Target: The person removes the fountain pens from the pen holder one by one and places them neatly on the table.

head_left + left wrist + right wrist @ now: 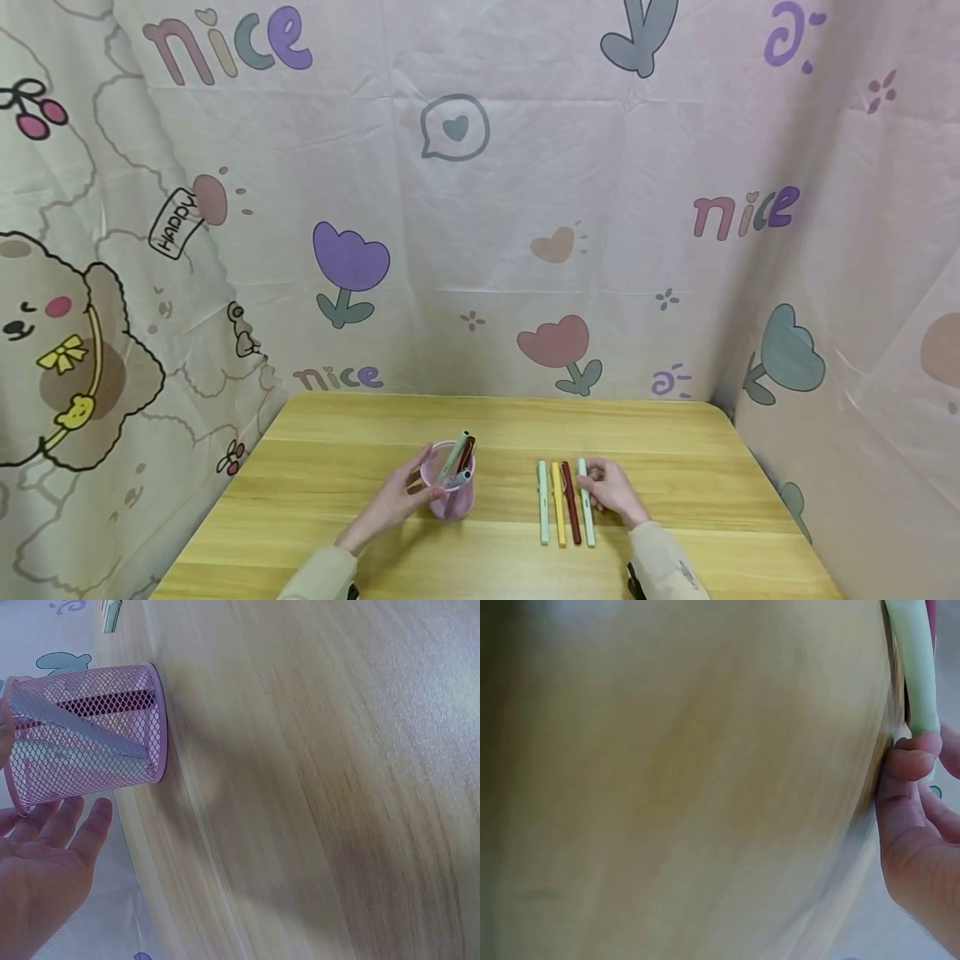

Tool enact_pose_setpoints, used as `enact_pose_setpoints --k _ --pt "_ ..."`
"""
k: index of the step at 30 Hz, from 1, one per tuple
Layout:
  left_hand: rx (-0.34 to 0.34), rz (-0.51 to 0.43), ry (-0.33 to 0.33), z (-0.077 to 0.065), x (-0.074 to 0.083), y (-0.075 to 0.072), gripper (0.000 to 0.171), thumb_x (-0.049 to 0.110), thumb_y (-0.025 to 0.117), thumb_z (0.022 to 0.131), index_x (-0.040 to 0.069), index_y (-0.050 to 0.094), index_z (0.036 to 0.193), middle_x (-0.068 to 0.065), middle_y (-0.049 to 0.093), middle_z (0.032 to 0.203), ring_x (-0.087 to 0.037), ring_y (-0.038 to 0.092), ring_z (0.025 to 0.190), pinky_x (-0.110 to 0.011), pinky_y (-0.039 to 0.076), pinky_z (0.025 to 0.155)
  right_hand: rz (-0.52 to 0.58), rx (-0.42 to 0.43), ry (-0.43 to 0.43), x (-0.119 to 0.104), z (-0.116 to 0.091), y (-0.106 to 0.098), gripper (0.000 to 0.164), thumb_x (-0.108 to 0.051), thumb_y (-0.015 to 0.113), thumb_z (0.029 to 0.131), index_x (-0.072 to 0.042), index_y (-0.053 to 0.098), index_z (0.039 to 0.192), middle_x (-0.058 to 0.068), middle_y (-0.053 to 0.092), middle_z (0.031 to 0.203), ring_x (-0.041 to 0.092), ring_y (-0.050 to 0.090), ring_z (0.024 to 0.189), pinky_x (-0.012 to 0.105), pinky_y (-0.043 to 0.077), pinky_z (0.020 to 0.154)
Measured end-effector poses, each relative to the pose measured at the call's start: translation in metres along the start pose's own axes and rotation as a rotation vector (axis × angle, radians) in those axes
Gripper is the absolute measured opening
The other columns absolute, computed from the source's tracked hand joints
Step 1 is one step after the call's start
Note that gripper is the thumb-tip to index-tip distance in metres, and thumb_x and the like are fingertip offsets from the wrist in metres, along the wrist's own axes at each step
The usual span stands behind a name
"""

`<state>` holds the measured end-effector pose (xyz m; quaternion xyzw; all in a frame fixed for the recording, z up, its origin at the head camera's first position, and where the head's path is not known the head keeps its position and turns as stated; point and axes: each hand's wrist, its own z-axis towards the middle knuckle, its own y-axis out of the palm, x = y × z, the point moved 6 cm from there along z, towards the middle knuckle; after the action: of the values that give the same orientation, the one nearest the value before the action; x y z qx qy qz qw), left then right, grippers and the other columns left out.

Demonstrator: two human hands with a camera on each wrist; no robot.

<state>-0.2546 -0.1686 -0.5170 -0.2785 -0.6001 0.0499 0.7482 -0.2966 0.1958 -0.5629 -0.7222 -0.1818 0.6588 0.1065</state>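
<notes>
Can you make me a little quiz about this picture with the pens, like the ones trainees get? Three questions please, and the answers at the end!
1. True or false: the right hand is holding the yellow pen.

2. Which thing is the left hand holding?
A) a plate
B) the pink mesh cup
C) a spoon

3. How many pens lie side by side on the table?

Key
1. False: it is holding the pale green pen at the right end of the row.
2. B
3. Four
</notes>
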Motion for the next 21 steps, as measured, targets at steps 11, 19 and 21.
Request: enact_pose_setpoints --k 11,19,21 --pt "-0.004 -0.010 -0.003 -0.0007 0.0002 -0.0009 0.090 0.022 0.071 0.093 -0.009 0.016 0.156 -0.040 0.022 0.157 -0.059 0.039 0.138 -0.058 0.043 0.113 -0.075 0.045 0.016 0.0020 0.0018 0.0010 0.036 0.000 0.067 0.091 0.012 0.057 0.123 0.007 0.059 0.076 0.013 0.052 0.053 0.019 0.045 0.042" --pt "0.001 -0.024 -0.006 0.0000 -0.0016 0.0004 0.090 0.022 0.072 0.092 -0.010 0.016 0.156 -0.040 0.021 0.157 -0.060 0.037 0.138 -0.057 0.043 0.112 -0.068 0.039 0.041 0.0027 -0.0003 0.0016 0.036 -0.001 0.066 0.092 0.011 0.057 0.125 0.007 0.058 0.076 0.013 0.052 0.054 0.020 0.046 0.043" --pt "0.001 -0.026 -0.006 0.0000 -0.0019 0.0005 0.091 0.022 0.072 0.092 -0.010 0.016 0.156 -0.040 0.021 0.157 -0.060 0.037 0.138 -0.056 0.043 0.112 -0.074 0.043 0.042 0.0022 -0.0006 0.0017 0.036 -0.001 0.066 0.092 0.011 0.057 0.124 0.007 0.058 0.077 0.014 0.053 0.054 0.021 0.046 0.043"
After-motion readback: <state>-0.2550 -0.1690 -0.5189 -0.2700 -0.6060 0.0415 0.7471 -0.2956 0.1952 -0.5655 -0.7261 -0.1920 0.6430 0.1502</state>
